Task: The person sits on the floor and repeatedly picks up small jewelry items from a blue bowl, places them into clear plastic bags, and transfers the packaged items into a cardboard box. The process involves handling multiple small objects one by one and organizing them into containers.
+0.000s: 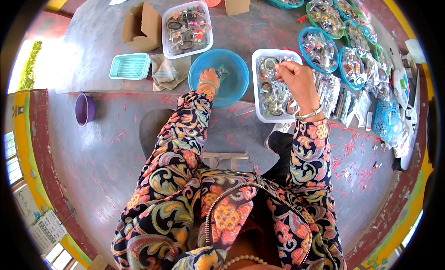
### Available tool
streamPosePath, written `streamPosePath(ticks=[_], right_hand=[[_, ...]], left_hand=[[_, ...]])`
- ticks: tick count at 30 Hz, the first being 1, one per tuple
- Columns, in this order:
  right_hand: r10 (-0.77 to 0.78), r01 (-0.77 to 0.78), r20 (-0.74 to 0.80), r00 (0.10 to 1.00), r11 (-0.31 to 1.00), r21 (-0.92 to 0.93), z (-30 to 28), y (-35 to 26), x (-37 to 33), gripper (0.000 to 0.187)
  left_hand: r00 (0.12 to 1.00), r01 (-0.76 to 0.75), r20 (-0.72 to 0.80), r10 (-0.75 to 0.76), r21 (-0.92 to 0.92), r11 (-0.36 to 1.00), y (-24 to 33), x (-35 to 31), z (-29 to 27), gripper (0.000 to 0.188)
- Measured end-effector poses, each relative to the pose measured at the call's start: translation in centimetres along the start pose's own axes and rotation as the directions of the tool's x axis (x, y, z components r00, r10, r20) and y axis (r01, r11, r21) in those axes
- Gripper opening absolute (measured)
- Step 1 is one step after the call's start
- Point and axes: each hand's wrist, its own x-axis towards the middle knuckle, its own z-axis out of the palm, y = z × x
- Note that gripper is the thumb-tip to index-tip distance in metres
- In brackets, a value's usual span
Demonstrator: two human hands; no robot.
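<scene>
My left hand (209, 77) reaches into a round blue basin (194, 82), its fingers curled. At their right side is a small clear plastic bag (222, 73) with something greenish in it, apparently gripped at its edge. My right hand (297, 82) is raised over the right side of a white tray (256, 91). Its thumb and forefinger are pinched together; whatever is between them is too small to make out. Small clear bags of bracelets and trinkets (273, 91) fill that tray.
Left of the basin lie a folded cloth (165, 74) and a mint basket (130, 67). Behind stand an open cardboard box (141, 28) and another filled white tray (166, 49). Several baskets of bagged trinkets (319, 49) crowd the right. A purple bucket (85, 110) stands lower left.
</scene>
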Motion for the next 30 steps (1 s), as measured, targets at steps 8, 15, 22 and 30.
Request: streamPosePath(ticks=[8,15,22,30], right_hand=[[0.024,-0.024,0.048,0.999,1.0,-0.002,1.0,-0.2,0.1,0.022],[0.015,-0.012,0.042,0.999,0.997,-0.076,1.4,0.4,0.2,0.022],[0.028,-0.027,-0.015,1.0,0.999,0.04,0.7,0.6,0.3,0.025],[0.255,-0.225,0.066,0.965,0.671,0.706,1.3,-1.8,-0.4,0.025]], left_hand=[[0.985,0.167,0.066,-0.162,-0.081,0.983,-0.4,1.2,0.7,0.024],[0.985,0.139,0.16,-0.064,-0.51,0.849,-1.2,1.3,0.5,0.034],[0.958,0.157,0.125,0.258,-0.982,-0.105,6.5,-1.7,-7.8,0.025],[0.935,-0.053,-0.046,0.353,-0.999,0.008,11.7,-10.2,-16.7,0.024]])
